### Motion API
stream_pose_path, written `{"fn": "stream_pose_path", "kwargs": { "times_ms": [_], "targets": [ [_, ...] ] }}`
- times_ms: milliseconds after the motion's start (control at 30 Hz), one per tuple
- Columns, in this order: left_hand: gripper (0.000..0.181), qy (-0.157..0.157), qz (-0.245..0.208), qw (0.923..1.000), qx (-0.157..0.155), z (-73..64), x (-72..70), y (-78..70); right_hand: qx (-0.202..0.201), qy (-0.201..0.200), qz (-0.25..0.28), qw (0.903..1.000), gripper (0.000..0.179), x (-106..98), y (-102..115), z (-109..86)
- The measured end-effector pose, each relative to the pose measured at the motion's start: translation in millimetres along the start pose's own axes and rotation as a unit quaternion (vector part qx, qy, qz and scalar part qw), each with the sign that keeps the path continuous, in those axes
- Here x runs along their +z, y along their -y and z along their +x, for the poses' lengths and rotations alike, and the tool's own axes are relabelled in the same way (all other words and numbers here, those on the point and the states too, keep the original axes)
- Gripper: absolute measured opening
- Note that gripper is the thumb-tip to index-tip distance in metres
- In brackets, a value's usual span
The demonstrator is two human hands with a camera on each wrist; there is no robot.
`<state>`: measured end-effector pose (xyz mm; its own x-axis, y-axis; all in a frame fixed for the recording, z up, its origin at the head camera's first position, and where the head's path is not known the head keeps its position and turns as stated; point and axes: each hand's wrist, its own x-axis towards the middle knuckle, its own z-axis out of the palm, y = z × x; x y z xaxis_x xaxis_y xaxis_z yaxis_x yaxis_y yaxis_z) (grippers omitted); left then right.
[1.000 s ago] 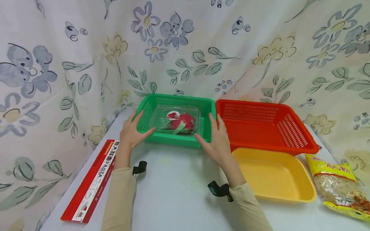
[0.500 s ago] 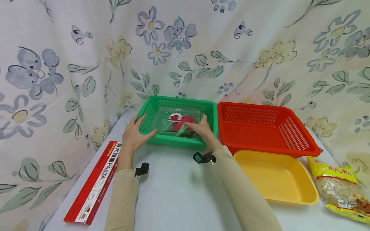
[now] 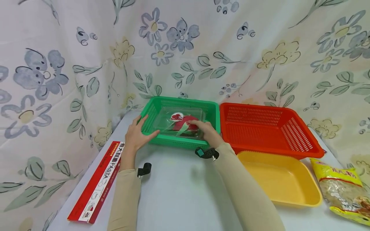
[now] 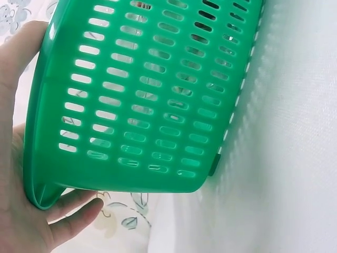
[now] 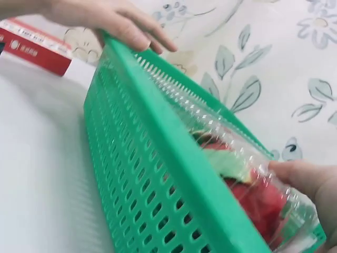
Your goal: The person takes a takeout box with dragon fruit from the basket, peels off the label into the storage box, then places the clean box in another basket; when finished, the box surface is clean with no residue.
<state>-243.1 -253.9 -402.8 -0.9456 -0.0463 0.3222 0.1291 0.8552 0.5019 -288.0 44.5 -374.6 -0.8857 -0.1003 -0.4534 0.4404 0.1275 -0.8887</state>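
Right hand (image 3: 210, 131) has just reached into green perforated plastic basket (image 3: 185, 141), centre frame, thumb touching clear rectangular plastic box (image 3: 163, 118) inside, grip unclear; left hand (image 3: 136, 135), fingers apart, at rim—handling apparently beginning.

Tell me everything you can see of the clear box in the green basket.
The clear box is shiny, plastic-looking and ridged along its edge, with a round red-and-white label. A red fruit with green scales shows inside. It looks closed and lies label up in the green basket. The right hand grips its right end, thumb on top.
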Motion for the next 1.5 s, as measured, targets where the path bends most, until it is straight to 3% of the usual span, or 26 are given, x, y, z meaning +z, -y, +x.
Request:
{"fn": "stream_pose_path", "kwargs": {
  "times_ms": [167, 333, 467, 667, 900, 1167, 1333, 1500],
  "targets": [
    [0.092, -0.003, -0.014, 0.9999, 0.004, -1.4, 1.8, -0.2, -0.024, -0.045, 0.022, 0.9985, 0.073, 5, 2, 2.9],
    [0.091, -0.01, -0.016, 0.9998, 0.006, 0.0, 2.2, 1.0, -0.047, -0.07, 0.01, 0.9964, 0.062, 6, 15, -5.4],
    [0.09, -0.001, -0.02, 0.9998, 0.005, 0.7, 0.5, 3.7, -0.054, -0.064, 0.007, 0.9965, 0.067, -2, 35, -21.4],
    [0.09, 0.007, -0.033, 0.9994, 0.006, 1.7, -3.2, 4.7, -0.062, -0.032, 0.052, 0.9961, 0.061, -20, 61, -45.2],
    [0.091, 0.015, -0.035, 0.9992, 0.009, 0.1, -1.5, 5.5, -0.052, -0.007, 0.109, 0.9926, 0.057, -34, 70, -72.6],
    [0.09, 0.013, -0.041, 0.9989, 0.017, 0.4, 3.2, 6.3, -0.048, 0.015, 0.124, 0.991, 0.059, -59, 57, -115.1],
    [0.088, 0.014, -0.04, 0.9989, 0.018, 0.4, 3.9, 6.0, -0.05, 0.007, 0.077, 0.9958, 0.064, -75, 32, -143.3],
    [0.088, 0.016, -0.037, 0.999, 0.018, 0.2, 1.2, 4.2, -0.079, 0.049, 0.05, 0.9944, 0.046, -89, 0, -169.6]
  ]
}}
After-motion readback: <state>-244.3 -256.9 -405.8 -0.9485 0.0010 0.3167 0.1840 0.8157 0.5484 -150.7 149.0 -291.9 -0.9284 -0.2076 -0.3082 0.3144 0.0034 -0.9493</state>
